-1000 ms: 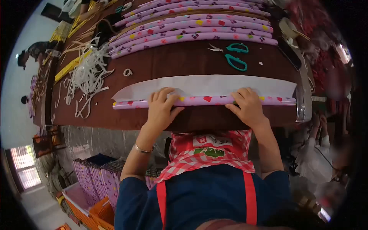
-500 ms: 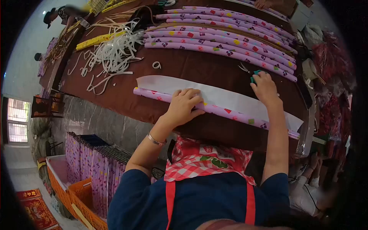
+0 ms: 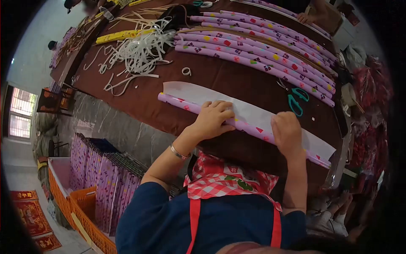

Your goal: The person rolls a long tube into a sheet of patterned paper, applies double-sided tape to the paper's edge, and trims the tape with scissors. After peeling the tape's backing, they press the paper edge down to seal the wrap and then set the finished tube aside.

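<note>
A purple patterned paper roll lies along the table's near edge, its sheet partly unrolled with the white underside showing. My left hand rests on the roll left of its middle, fingers bent over it and the thumb below. Over the right part of the sheet, my right hand has its fingers curled together at the paper; whether they grip it is hidden. Teal-handled scissors lie on the brown table beyond the sheet, clear of both hands.
Several purple rolls lie across the back of the table. White strips are heaped at the left near a yellow roll. An orange crate of upright rolls stands lower left. Another person's hand is at the back right.
My right hand has left the scissors and come down toward me onto the paper. The scissors now lie loose. My left hand stays on the roll, and the view has shifted slightly.
</note>
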Demonstrator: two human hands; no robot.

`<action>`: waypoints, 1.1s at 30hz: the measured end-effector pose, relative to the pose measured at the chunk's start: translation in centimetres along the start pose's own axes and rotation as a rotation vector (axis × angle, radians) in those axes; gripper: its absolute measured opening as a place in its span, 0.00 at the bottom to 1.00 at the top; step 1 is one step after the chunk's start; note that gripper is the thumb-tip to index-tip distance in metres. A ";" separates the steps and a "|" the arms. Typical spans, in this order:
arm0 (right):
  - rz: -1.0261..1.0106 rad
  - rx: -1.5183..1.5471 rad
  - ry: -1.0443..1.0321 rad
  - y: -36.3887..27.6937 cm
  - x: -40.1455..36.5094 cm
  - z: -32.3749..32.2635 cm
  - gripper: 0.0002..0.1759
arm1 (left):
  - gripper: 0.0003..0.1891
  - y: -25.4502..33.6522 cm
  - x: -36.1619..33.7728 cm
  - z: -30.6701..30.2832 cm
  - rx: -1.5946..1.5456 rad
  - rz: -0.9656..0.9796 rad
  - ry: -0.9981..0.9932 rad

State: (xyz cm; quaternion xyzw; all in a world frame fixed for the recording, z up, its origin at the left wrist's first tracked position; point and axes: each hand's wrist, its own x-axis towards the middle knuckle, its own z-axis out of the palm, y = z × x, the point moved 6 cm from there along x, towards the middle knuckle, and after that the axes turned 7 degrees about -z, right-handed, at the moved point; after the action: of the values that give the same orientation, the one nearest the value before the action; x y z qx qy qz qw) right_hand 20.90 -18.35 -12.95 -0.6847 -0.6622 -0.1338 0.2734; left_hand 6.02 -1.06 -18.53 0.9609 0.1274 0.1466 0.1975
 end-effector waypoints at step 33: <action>0.231 -0.127 -0.008 -0.3 -5.9 1.8 0.17 | 0.18 1.0 0.5 -0.9 -0.015 -0.018 -0.050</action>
State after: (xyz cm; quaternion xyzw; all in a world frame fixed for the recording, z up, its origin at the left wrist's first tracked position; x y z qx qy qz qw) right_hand 19.76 -22.32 -17.56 -0.7728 -0.5705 -0.1403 0.2403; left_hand 6.35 -1.49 -17.27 0.9615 0.1297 0.1216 0.2093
